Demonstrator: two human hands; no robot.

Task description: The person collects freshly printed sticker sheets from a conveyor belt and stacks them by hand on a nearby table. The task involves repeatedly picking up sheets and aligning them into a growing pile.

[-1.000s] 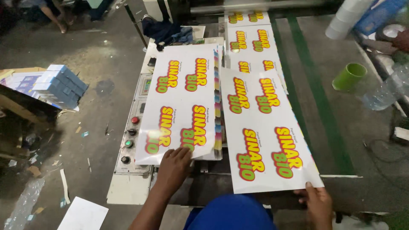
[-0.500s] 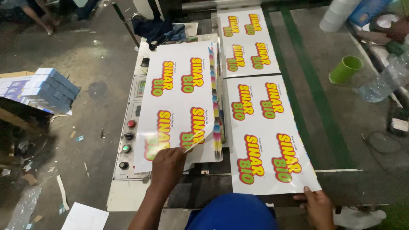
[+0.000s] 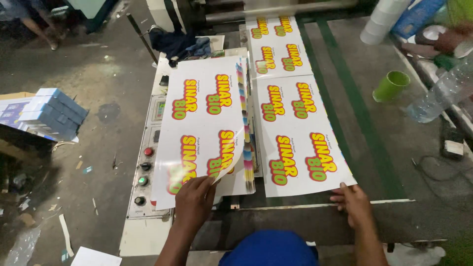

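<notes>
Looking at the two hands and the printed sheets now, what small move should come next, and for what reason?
Probably the left hand should lay the top sheet flat on the stack. Its near corner is curled up under the fingers, and the sheet sits skewed over the control panel. The right hand only rests on the corner of the next sheet, which lies flat on the machine bed, so it seems able to wait.

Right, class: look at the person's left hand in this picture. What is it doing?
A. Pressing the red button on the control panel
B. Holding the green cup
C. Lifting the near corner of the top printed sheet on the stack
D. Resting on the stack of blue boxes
C: the left hand pinches the curled-up near corner of the top printed sheet, while the red button and green cup stand untouched.
</notes>
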